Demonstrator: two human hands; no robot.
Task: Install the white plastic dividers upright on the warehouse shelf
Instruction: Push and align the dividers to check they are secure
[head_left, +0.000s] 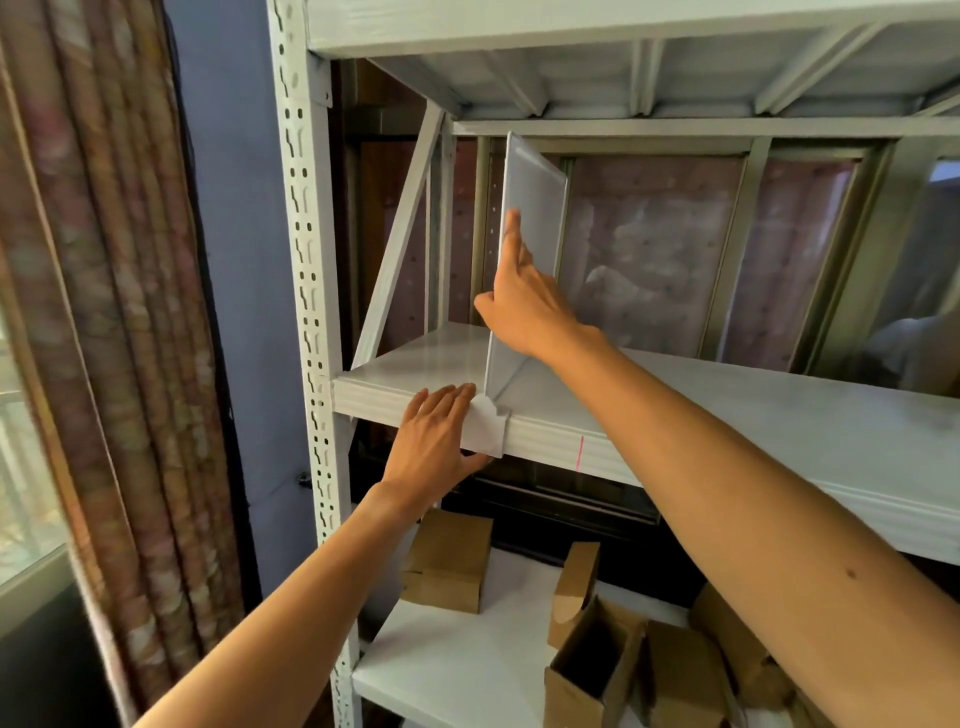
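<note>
A white, half-clear plastic divider (535, 208) stands upright on the white metal shelf (727, 400), near its left end. Its front clip (491, 427) hooks over the shelf's front lip. My right hand (524, 296) lies flat against the divider's front edge and side, index finger pointing up, thumb on the left face. My left hand (434, 441) presses on the front clip from the left, fingers over the shelf lip and thumb under the clip. The divider's lower part is partly hidden by my right wrist.
A perforated white upright post (306, 260) and a slanted brace (400, 239) bound the shelf on the left. A thin red mark (580, 453) sits on the shelf lip right of the clip. Several brown cardboard boxes (449, 561) lie on the lower shelf. Curtains (104, 312) hang at left.
</note>
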